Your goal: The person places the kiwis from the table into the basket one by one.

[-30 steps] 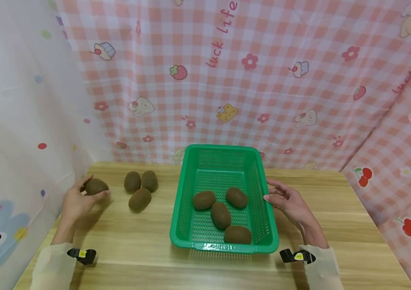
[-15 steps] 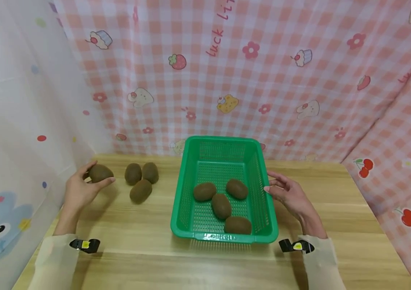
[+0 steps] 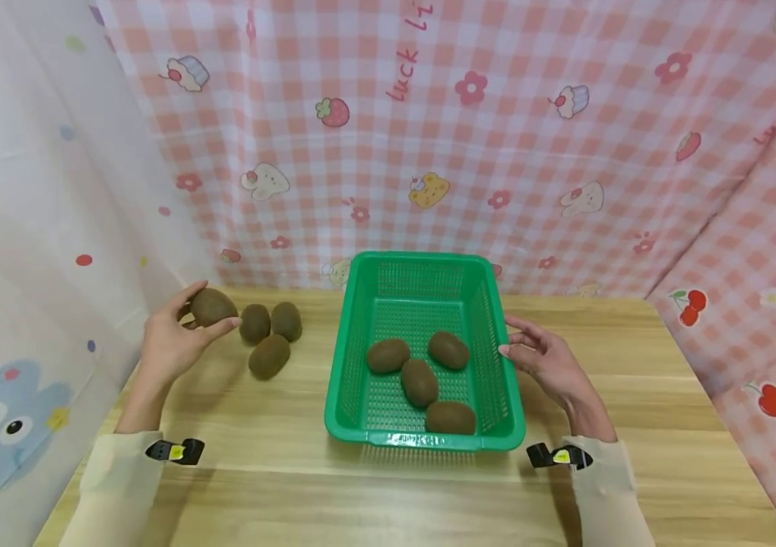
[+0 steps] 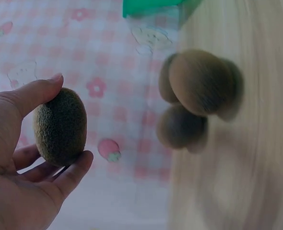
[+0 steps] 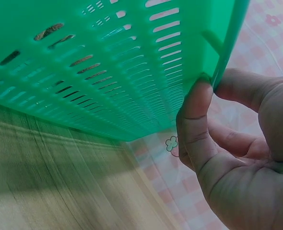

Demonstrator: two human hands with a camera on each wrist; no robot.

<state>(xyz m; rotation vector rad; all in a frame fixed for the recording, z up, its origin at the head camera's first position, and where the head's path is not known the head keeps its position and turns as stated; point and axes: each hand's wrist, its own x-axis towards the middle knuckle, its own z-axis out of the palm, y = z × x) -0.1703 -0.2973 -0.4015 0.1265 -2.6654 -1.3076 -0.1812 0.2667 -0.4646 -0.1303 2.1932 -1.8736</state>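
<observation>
My left hand (image 3: 172,339) holds a brown kiwi (image 3: 214,307) between thumb and fingers, lifted above the table at the left. In the left wrist view that kiwi (image 4: 61,127) is upright, its fuzzy skin showing. Just right of it, three kiwis (image 3: 269,357) lie close together on the wood. A green plastic basket (image 3: 377,438) stands in the middle with several kiwis (image 3: 419,383) in its front half. My right hand (image 3: 555,372) pinches the basket's right rim; the right wrist view shows thumb and finger at the rim (image 5: 224,52).
The wooden table (image 3: 278,486) meets a pink checked cloth (image 3: 374,167) behind the basket. A white printed cloth (image 3: 39,228) hangs at the left, and another checked cloth (image 3: 764,327) hangs at the right. Each wrist wears a black strap (image 3: 175,452).
My left hand has raised its kiwi and carried it right, close to the three kiwis. The right hand keeps its pinch on the basket rim. The head view has tilted slightly down.
</observation>
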